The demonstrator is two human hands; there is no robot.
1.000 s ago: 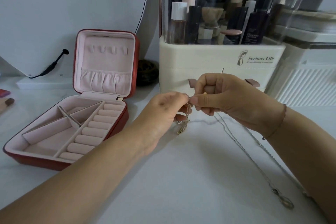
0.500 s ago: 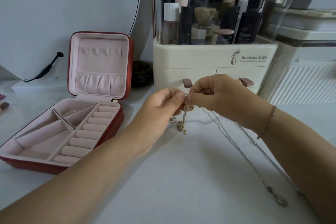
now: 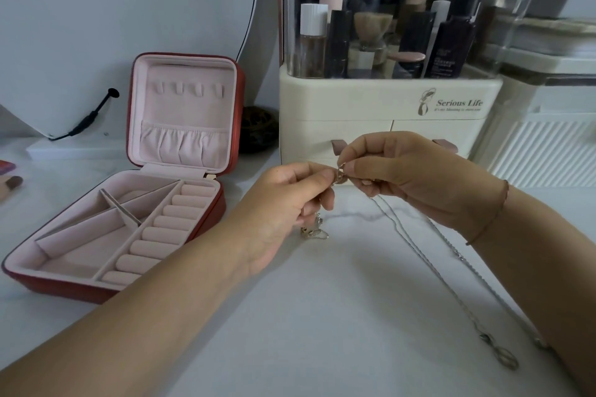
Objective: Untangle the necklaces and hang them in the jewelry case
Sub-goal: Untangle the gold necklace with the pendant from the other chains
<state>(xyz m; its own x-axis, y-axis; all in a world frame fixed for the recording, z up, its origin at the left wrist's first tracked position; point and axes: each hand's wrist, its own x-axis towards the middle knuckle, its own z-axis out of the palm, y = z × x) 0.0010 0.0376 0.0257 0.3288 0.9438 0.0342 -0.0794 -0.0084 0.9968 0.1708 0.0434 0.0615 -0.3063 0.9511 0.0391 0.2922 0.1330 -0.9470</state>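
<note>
Pinching the gold necklace tangle (image 3: pixel 339 176) between left hand (image 3: pixel 290 203) and right hand (image 3: pixel 416 177) just above the bench (image 3: pixel 322 316), right of the open jewelry case (image 3: pixel 183 119), a person should tease loops loose gently, never yank.

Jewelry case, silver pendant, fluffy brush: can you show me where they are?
jewelry case (image 3: pixel 64 287): head view, red front wall of its base.
silver pendant (image 3: pixel 498 351): head view, middle of its twisted loop.
fluffy brush (image 3: pixel 372 24): head view, its tan bristles.

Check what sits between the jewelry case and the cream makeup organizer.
Head view: a dark round patterned object sits between the jewelry case and the organizer, partly hidden behind the case's lid. Cannot tell what it is.
</note>
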